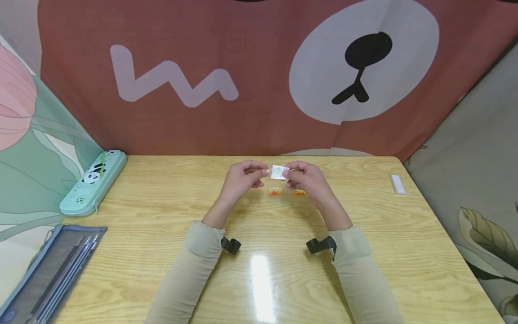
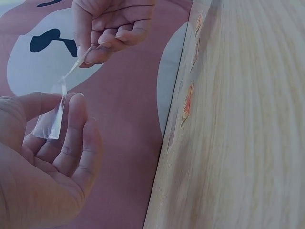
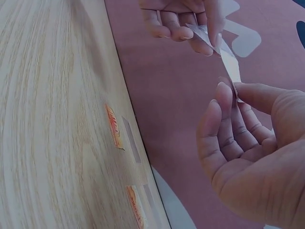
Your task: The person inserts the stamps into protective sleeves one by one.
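A pencil case (image 1: 94, 181) lay at the bench's (image 1: 162, 270) far left edge, a mesh pouch (image 1: 52, 270) nearer. Mid-bench stayed open. The left hand (image 1: 243, 177) and right hand (image 1: 304, 177) pinched a small clear packet (image 1: 279, 172) above two orange wrappers (image 1: 276, 191), its long axis running left-right. A white block (image 1: 397, 184) lay far right.

Glossy wood-grain table (image 1: 162, 252), clear plastic wrapper (image 1: 279, 172)

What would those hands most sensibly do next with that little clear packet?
Probably pull gently apart to tear it open: the left hand and right hand each pinch one end of the small clear packet, held above the table.
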`<state>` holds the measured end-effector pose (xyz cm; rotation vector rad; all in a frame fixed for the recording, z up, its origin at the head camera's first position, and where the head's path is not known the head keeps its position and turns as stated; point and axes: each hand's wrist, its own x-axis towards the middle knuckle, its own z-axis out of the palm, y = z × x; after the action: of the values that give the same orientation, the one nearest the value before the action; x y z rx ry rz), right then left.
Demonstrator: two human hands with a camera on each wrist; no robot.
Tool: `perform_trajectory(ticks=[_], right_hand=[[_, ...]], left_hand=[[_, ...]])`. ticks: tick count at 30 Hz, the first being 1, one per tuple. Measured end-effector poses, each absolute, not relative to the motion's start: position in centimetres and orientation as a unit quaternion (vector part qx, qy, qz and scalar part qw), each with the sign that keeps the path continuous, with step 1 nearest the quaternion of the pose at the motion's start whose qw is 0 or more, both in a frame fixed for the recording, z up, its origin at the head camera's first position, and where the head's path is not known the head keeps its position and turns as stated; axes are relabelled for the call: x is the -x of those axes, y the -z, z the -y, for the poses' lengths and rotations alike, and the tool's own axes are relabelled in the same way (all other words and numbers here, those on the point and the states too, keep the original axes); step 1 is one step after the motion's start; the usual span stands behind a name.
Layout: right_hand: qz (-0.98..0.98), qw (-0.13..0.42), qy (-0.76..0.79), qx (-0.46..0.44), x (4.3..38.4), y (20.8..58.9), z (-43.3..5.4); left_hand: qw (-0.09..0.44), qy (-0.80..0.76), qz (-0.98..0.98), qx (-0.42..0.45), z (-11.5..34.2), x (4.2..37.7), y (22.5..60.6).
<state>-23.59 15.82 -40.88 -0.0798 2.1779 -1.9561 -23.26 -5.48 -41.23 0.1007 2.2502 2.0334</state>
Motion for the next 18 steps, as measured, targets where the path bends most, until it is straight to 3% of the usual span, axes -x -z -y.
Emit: perform_trajectory(ticks=[18], right_hand=[[-0.71, 0.068, 0.701, 0.003, 23.69, 40.79, -15.87]], left_hand=[[0.074, -0.713, -0.697, -0.021, 5.4, 23.5, 41.12]])
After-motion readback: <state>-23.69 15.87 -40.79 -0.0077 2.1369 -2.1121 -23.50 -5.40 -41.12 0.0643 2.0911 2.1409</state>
